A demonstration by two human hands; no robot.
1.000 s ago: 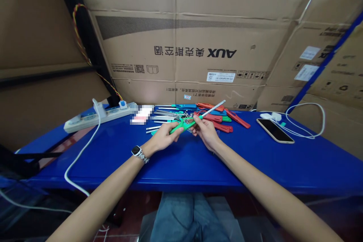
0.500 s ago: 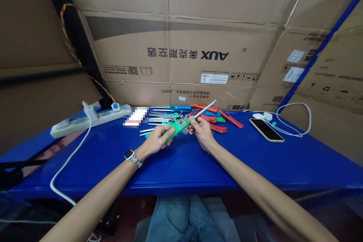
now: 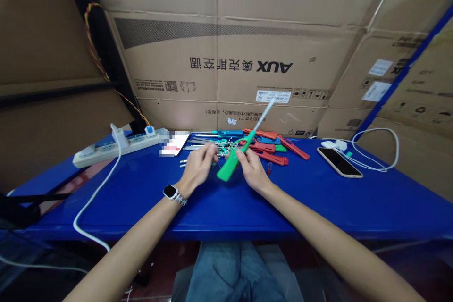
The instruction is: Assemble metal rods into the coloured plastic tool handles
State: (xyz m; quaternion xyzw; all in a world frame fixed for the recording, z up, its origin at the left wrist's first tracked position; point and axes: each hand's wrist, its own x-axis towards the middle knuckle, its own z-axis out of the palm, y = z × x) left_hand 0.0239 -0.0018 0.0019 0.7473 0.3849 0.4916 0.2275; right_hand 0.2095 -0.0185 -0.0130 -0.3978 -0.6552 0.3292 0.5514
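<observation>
My right hand (image 3: 254, 170) grips a green long-nosed lighter (image 3: 230, 163) around its middle. Its metal barrel slants up and away to the right, and the butt of the handle hangs over the table. My left hand (image 3: 200, 163), with a watch on the wrist, is apart from the lighter on its left side. Its thumb and fingers are pinched together, and whatever may be between them is hidden. Behind both hands lie metal lighter barrels and small loose parts, partly covered by the left hand. Several red lighter handles (image 3: 272, 156) lie beyond the right hand, among blue and green ones.
A small screwdriver (image 3: 269, 169) lies just beyond my right wrist. A phone (image 3: 339, 162) and white cable (image 3: 397, 148) are at the right. A power strip (image 3: 102, 151) with a white cord stands at the left. Cardboard (image 3: 233, 42) walls off the back of the blue table (image 3: 300, 222).
My left hand has let go of the green lighter and moved slightly left. The lighter, still in my right hand, has tipped to point more steeply upward. The view has shifted a little.
</observation>
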